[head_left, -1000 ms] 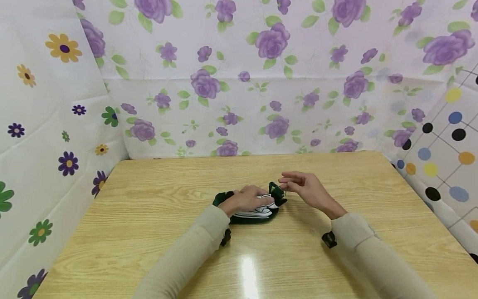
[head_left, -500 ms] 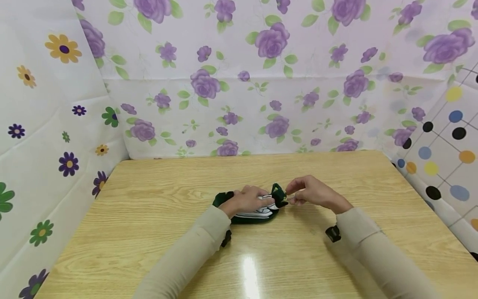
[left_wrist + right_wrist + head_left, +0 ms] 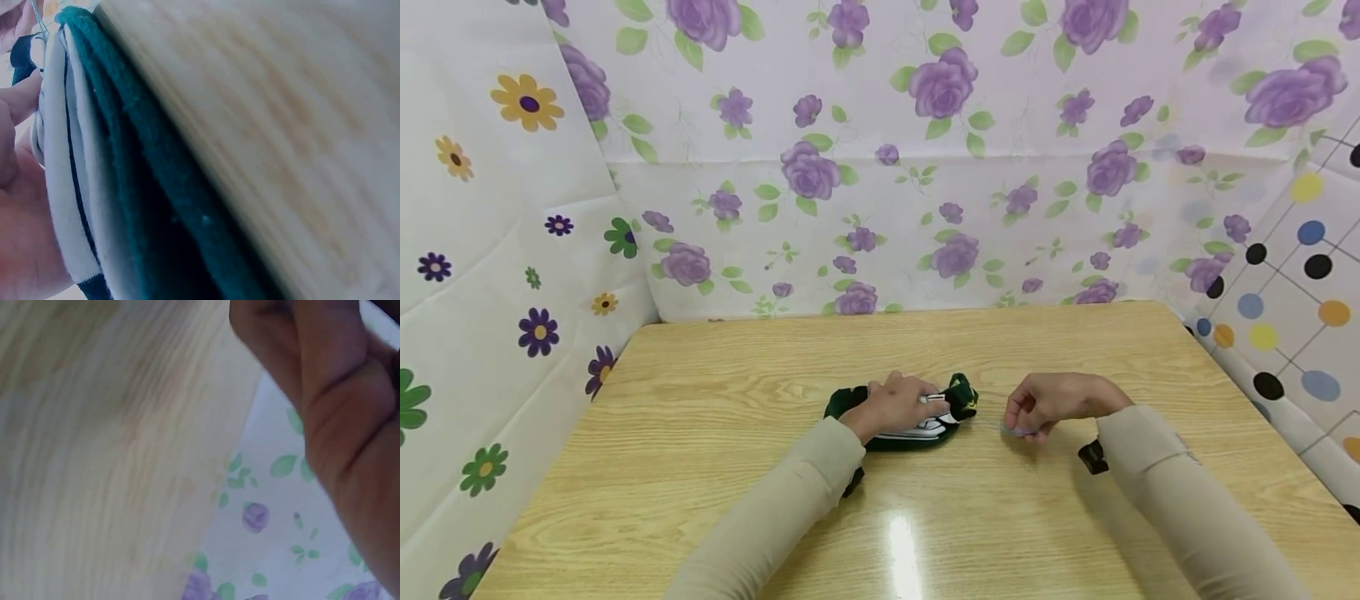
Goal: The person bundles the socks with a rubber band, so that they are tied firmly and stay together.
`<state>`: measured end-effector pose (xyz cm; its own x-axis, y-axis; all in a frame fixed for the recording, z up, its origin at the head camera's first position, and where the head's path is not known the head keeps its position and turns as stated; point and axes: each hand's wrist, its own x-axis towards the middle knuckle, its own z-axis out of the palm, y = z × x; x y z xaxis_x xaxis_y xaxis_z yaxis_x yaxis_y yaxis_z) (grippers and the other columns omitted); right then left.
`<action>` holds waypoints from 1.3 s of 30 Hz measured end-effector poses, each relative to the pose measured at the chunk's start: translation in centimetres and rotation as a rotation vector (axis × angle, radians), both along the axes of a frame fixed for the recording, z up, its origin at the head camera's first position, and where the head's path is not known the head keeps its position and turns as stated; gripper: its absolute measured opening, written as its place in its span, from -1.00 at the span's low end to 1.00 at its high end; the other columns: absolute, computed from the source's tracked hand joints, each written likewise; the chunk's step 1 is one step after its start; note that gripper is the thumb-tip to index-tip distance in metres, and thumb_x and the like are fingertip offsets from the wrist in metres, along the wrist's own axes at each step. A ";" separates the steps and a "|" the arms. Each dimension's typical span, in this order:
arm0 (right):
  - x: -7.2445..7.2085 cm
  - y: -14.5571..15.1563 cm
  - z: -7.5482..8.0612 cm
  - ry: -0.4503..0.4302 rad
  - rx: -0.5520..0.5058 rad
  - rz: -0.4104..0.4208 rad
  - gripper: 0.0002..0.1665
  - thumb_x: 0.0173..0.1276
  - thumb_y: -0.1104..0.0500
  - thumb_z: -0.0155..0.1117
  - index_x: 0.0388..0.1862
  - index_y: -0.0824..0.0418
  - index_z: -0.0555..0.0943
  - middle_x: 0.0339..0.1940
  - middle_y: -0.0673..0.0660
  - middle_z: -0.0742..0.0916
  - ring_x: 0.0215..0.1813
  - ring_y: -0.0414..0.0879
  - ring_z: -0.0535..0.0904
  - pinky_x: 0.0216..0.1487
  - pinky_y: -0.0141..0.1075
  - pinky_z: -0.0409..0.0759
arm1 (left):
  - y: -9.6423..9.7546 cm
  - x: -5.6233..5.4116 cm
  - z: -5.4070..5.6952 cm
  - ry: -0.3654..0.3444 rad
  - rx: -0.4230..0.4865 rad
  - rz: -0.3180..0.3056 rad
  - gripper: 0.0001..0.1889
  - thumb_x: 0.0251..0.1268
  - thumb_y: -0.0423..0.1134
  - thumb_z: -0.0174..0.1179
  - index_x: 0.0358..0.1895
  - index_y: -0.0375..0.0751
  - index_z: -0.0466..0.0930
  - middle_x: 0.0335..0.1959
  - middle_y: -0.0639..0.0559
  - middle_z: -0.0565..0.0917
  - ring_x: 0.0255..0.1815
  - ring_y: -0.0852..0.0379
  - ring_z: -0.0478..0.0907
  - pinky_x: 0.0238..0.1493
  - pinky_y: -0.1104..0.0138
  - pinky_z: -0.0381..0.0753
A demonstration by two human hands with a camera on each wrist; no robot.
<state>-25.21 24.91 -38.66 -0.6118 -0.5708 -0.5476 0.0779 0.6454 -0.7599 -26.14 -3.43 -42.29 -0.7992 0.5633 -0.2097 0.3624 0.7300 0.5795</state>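
A bundle of dark green and white knit fabric [image 3: 913, 443] lies near the table's middle, its striped, ribbed layers stacked close together in the left wrist view. My left hand [image 3: 895, 407] holds it from above, finger and thumb gripping the white layers. At the bundle's right end, a green part with yellow marks [image 3: 962, 395] sticks up. Right of it, my right hand [image 3: 1051, 402] pinches a small pale bit [image 3: 1018, 432] with curled fingers, low over the table. A faint thread [image 3: 987, 426] runs between the bundle and that hand. In the right wrist view the fingertips are cut off.
The wood-grain table [image 3: 715, 467] spreads around both hands. A flowered cloth [image 3: 887, 208] hangs behind it, with patterned sheets on the left [image 3: 490, 317] and right [image 3: 1292, 333]. A dark wrist device [image 3: 1093, 457] sits under the right sleeve.
My right hand has moved away from the bundle's end, right and toward me, drawing the thread out. My left hand stays on the fabric.
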 end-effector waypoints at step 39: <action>0.5 -6.2 -4.7 -0.198 -0.551 -0.546 -0.24 0.66 -0.23 -0.42 0.29 0.43 0.29 -0.57 -0.04 0.41 -0.61 -0.33 0.22 -0.74 -0.56 0.15 | -3.5 -0.1 1.0 -0.082 0.476 -0.139 -0.78 0.66 -0.22 -0.13 0.17 -0.14 0.41 0.02 -0.07 0.51 -0.12 0.05 0.47 -0.12 0.20 0.48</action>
<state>-24.68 18.68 -43.31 -0.8036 -0.4388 -0.4021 0.4416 0.0132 -0.8971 -26.22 -6.97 -41.27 -0.7012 0.7120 0.0377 0.3769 0.3253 0.8672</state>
